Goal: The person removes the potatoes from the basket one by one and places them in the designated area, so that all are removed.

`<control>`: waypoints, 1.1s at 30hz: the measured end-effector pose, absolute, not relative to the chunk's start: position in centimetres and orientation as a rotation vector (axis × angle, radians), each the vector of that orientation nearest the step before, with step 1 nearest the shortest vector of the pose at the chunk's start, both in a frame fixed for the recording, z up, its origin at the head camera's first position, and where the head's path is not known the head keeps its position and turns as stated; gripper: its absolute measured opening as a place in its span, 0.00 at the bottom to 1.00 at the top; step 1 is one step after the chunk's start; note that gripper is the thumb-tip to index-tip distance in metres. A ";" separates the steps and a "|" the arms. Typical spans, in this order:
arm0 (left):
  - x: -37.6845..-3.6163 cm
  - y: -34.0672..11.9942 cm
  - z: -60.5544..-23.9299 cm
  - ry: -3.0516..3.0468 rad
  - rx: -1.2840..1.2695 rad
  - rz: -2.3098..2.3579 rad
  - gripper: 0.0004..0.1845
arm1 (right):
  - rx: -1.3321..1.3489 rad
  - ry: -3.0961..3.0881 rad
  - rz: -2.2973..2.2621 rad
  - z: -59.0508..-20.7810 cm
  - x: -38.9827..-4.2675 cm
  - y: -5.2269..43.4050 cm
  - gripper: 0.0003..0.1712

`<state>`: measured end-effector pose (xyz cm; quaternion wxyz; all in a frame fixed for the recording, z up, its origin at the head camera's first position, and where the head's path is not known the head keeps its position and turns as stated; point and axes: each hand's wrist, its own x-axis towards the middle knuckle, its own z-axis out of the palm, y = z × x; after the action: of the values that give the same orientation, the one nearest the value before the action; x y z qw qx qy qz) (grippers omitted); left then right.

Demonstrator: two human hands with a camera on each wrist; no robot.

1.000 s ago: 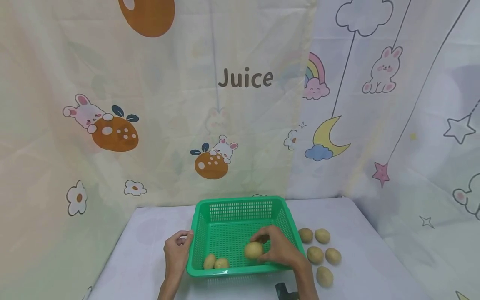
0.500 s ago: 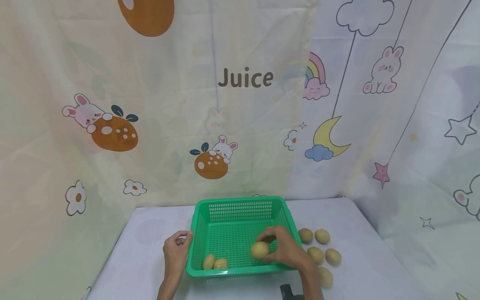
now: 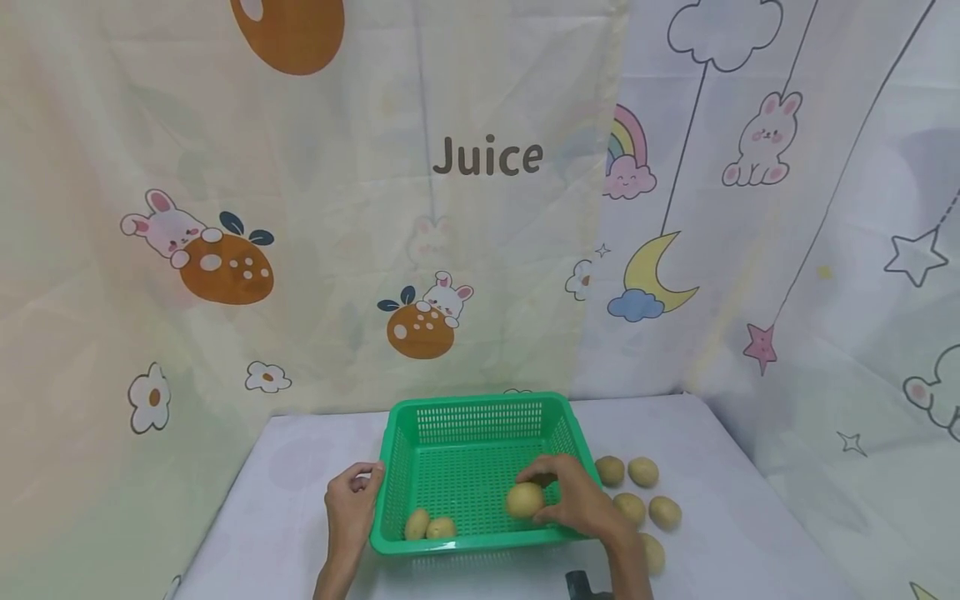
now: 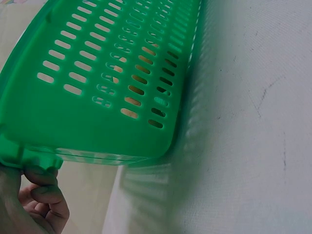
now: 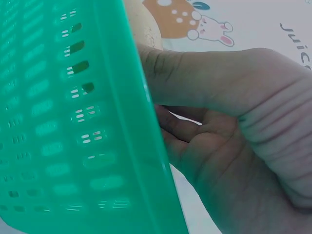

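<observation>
A green plastic basket (image 3: 465, 546) with slotted walls stands on the table. My left hand (image 3: 349, 508) pinches its left rim between thumb and curled fingers; the left wrist view shows that hand (image 4: 36, 202) at the rim's corner. Inside the right part of the basket, my right hand (image 3: 573, 500) grips a yellowish potato (image 3: 524, 501) between thumb and fingers. Seen from the right wrist, the potato (image 5: 144, 24) is partly hidden behind the basket wall (image 5: 112, 146). Two more potatoes, one of them this round one (image 3: 441, 527), lie in the basket's near left corner.
Several potatoes (image 3: 664, 512) lie on the white table (image 3: 712, 467) right of the basket, one partly behind my right forearm. A dark object (image 3: 579, 585) shows at the bottom edge by that forearm. A printed curtain (image 3: 495, 242) hangs behind the table.
My right hand has shifted a little to the right inside the basket, carrying the potato along. The left hand stays at the rim.
</observation>
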<state>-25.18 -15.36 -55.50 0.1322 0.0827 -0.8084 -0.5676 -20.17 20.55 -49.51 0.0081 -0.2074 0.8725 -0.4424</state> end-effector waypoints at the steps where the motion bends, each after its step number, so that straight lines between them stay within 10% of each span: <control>1: -25.2 -15.4 -55.6 -2.348 0.239 -1.644 0.16 | -0.644 2.724 -1.385 -49.5 -20.1 20.6 0.32; 33: -25.2 -15.5 -55.3 -2.386 0.274 -1.626 0.17 | -0.613 2.856 -1.323 -47.7 -18.2 23.8 0.31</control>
<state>-25.19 -15.49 -55.30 0.1205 0.0938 -0.8167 -0.5565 -18.16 23.75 -47.72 -0.0327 -0.1911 0.8902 -0.4122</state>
